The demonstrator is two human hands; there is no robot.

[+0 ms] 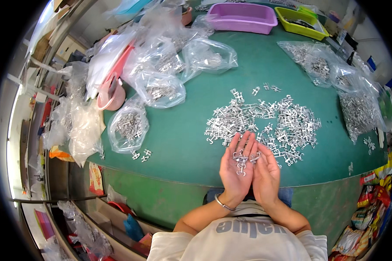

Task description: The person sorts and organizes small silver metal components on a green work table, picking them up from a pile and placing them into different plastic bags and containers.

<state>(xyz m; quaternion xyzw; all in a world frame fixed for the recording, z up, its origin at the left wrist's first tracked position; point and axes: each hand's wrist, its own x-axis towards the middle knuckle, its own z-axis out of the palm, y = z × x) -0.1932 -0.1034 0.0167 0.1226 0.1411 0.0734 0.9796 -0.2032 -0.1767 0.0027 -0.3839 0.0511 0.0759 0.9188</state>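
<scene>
My left hand [237, 173] is palm up at the table's near edge, with several small silvery metal hook pieces [240, 162] lying across its palm and fingers. Against it rests my right hand [266, 176], its fingers partly curled and its side touching the left. Another silvery hook piece [255, 157] lies at the right hand's fingers, where the two hands meet. Just beyond the fingertips, a loose heap of the same pieces [233, 119] spreads on the green table [174, 143]. To its right, a second heap [297, 124] almost joins it.
Clear plastic bags of metal pieces [128, 125] crowd the left side, beside a pink scoop [112, 96]. More filled bags [359, 111] line the right edge. A purple basin [241, 18] and a yellow-green tray [301, 24] stand at the back. Colourful packages [365, 217] sit lower right.
</scene>
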